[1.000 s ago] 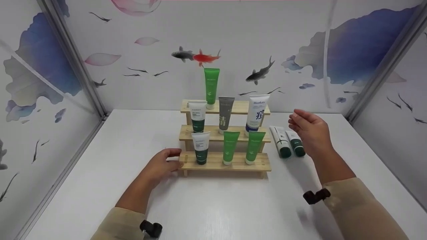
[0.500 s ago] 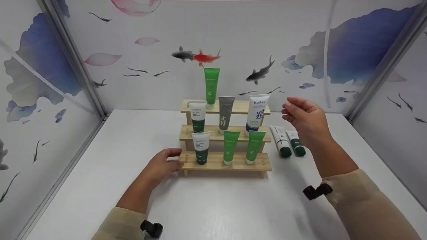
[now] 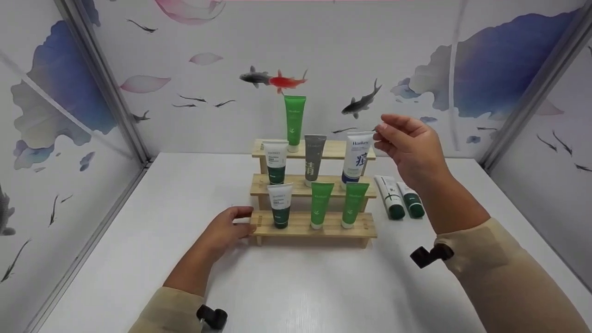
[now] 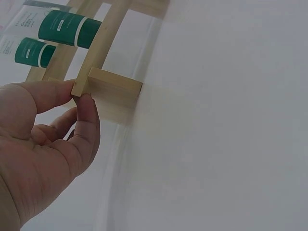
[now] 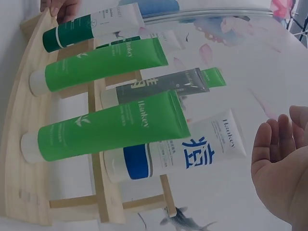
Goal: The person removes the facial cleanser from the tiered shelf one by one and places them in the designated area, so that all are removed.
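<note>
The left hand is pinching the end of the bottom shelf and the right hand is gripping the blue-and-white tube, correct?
Not quite: the right hand holds nothing; the right wrist view shows a gap between it and the blue-and-white tube. The left hand does pinch the end of the bottom shelf.

The pale three-tiered wooden rack (image 3: pixel 299 187) looks smooth and matt. On it, the tapered blue-capped white plastic tube (image 3: pixel 357 155) has a soft sheen. Under it, the flat white table (image 3: pixel 296 286) looks smooth and slightly glossy.
</note>
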The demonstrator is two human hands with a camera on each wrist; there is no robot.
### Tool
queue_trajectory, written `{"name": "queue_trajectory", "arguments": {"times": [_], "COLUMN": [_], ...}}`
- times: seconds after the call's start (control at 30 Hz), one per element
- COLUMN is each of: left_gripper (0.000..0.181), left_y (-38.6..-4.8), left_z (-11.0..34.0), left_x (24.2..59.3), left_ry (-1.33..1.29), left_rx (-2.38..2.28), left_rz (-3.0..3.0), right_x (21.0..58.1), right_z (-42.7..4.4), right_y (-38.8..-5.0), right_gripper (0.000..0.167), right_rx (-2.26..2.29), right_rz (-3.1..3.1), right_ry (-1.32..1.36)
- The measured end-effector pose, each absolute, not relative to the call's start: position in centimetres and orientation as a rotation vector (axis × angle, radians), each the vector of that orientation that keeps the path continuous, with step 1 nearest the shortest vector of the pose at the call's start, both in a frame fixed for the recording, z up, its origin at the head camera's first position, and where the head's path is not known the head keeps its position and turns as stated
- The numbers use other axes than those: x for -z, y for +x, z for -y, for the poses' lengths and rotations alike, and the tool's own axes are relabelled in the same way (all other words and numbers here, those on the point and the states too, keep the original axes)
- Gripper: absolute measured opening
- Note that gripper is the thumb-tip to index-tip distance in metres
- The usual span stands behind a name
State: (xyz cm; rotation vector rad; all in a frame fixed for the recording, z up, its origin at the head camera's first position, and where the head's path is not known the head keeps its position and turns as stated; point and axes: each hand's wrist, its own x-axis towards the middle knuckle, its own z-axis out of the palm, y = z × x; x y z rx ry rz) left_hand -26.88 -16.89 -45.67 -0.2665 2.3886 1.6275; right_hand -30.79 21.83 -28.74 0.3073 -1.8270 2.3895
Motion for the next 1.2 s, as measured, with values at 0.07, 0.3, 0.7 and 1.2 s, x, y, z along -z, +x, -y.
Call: {"name": "queue_trajectory", "arguments": {"times": [0.07, 0.3, 0.7, 1.2], "left_gripper": [0.056, 0.055, 0.055, 0.057], "left_y": [-26.9, -26.9, -27.0, -26.6], "left_z": [16.9, 17.1, 17.0, 16.9], "left_x": [45.7, 45.7, 45.3, 45.6], "left_ry": [-0.256, -0.260, -0.279, -0.220], "left_rx": [-1.631, -1.625, -1.627, -1.655], "left_rz": [-2.388, -2.392, -2.387, -2.399], "right_x": [28.2, 26.5, 23.6, 22.3], "right_z": [-21.2, -18.7, -14.5, -10.6], "right_y": [-30.9, -31.8, -34.5, -38.0], "right_gripper": [0.041, 0.040, 0.038, 0.044], "right_rx": [-2.362, -2.338, -2.291, -2.103], "right_rz": [1.836, 1.856, 2.006, 2.394], "right_ry": [0.328, 0.436, 0.469, 0.313]}}
